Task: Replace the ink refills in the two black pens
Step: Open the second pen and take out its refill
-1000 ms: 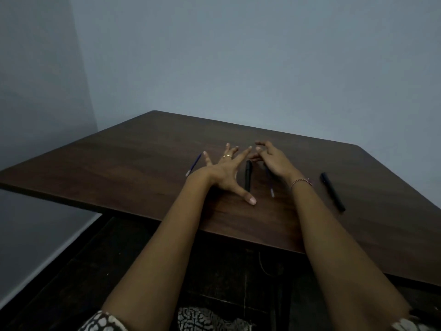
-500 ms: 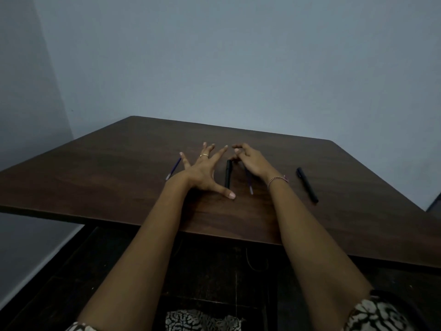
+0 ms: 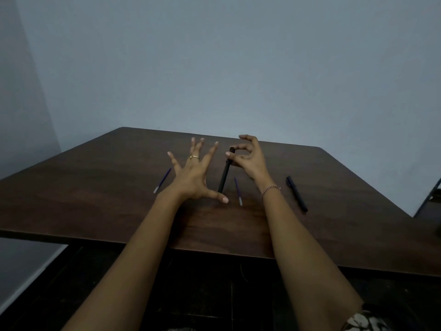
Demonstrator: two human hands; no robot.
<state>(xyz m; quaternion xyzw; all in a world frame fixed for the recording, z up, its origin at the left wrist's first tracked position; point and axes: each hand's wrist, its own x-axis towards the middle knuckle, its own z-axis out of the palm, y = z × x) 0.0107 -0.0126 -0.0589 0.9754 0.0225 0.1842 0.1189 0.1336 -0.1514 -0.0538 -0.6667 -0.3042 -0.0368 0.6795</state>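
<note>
Right now my right hand (image 3: 250, 161) pinches the far end of one pen (image 3: 224, 175) between thumb and forefinger, with the other fingers curled loosely above it. That pen slants from the pinch down toward me, its near end low over the table (image 3: 95, 199); I cannot tell whether that end touches the wood. My left hand (image 3: 193, 177) is spread wide just left of the pen, fingers straight and fanned, holding nothing. Its thumb tip reaches just beside the pen's near end. I see a ring (image 3: 194, 157) on one of its fingers and a bracelet (image 3: 270, 188) on the right wrist. One refill (image 3: 238, 191) lies flat between the pen and my right wrist, apart from both. The other refill (image 3: 162, 183) lies left of the left hand. The second pen (image 3: 297, 194) lies on the table to the right of my right forearm, untouched.
</note>
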